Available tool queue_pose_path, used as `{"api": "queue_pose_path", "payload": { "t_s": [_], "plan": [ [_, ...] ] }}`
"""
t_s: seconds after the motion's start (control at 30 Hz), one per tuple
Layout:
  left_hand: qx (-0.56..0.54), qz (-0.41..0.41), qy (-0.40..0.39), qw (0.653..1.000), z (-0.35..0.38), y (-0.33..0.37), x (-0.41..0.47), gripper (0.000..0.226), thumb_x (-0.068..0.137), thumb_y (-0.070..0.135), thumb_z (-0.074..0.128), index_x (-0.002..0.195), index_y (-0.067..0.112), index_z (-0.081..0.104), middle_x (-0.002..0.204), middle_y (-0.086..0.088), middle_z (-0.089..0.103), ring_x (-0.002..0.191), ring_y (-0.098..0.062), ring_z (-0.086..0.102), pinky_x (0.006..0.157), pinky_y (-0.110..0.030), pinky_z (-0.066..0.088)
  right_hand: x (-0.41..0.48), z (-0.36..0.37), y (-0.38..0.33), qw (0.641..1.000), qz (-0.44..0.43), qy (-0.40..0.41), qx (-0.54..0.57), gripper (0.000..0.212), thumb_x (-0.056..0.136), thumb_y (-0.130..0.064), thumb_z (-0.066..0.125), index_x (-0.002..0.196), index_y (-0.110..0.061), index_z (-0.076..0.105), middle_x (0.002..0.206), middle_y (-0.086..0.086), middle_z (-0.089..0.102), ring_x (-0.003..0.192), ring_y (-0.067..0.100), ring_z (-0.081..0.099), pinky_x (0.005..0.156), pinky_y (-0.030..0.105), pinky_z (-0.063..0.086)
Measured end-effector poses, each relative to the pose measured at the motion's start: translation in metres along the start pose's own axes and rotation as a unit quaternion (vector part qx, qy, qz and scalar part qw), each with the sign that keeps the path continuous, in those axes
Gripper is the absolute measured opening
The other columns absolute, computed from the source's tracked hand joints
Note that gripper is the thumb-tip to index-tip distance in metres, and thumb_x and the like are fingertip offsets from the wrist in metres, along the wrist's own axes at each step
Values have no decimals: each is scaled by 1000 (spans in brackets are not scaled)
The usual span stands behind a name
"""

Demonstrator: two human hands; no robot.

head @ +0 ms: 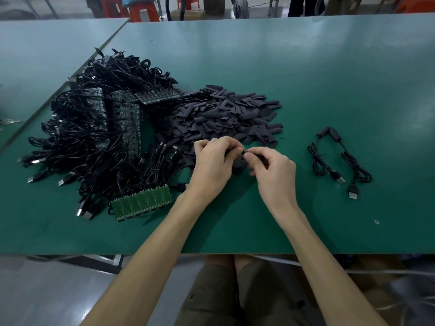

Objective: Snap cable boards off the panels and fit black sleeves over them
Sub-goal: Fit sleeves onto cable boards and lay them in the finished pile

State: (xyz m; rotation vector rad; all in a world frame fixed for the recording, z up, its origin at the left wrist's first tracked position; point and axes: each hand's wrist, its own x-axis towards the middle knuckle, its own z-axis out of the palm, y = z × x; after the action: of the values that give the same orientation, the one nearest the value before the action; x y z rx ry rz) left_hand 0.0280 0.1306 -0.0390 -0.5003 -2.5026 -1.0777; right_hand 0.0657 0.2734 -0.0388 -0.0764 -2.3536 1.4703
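My left hand [213,163] and my right hand [270,169] meet over the green table [329,90], fingers curled. Between them they pinch a black sleeve [240,164] and a small cable end, mostly hidden by the fingers. Behind the hands lies a heap of loose black sleeves [226,114]. To the left spreads a big tangle of black USB cables [94,137] joined to green board panels [124,118]. One green panel [141,203] of several boards lies near the front left. Two sleeved cables [339,158] rest to the right.
The table's front edge [235,253] runs just below my forearms. A second table [35,55] adjoins at the far left. Red stools [141,8] and boxes stand beyond the far edge. Bare green surface extends right of the sleeved cables.
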Motion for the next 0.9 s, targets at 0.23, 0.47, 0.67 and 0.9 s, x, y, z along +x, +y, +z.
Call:
{"api": "queue_pose_path", "payload": {
  "t_s": [0.23, 0.47, 0.67, 0.9],
  "plan": [
    [9, 6, -4, 1000, 0, 0, -1, 6, 101, 22, 60, 101, 22, 67, 88, 14, 68, 90, -7, 55, 95, -17, 21, 2, -1, 1, 999, 19, -14, 22, 11, 97, -19, 71, 107, -19, 77, 92, -5, 75, 75, 5, 69, 71, 16, 53],
    [20, 19, -4, 1000, 1, 0, -1, 5, 100, 21, 62, 100, 21, 67, 93, 12, 69, 90, -2, 51, 96, -13, 19, 1, -4, 0, 998, 28, -20, 54, 12, 95, -13, 73, 106, -17, 77, 89, -8, 76, 74, 3, 71, 69, 13, 53],
    [27, 29, 6, 999, 2, 0, -1, 5, 100, 20, 62, 99, 20, 67, 94, 14, 68, 89, -2, 52, 96, -14, 19, 2, -6, 0, 996, 34, -29, 73, 12, 94, -14, 74, 102, -22, 76, 87, -10, 76, 76, 4, 72, 73, 20, 58],
    [21, 44, 21, 999, 2, 2, -2, 8, 102, 24, 59, 101, 21, 66, 93, 17, 66, 88, -2, 52, 94, -19, 22, 3, -4, 3, 998, 30, -29, 48, 15, 101, -31, 64, 100, -22, 76, 80, -14, 74, 71, 6, 67, 64, 24, 54]
  ]
}}
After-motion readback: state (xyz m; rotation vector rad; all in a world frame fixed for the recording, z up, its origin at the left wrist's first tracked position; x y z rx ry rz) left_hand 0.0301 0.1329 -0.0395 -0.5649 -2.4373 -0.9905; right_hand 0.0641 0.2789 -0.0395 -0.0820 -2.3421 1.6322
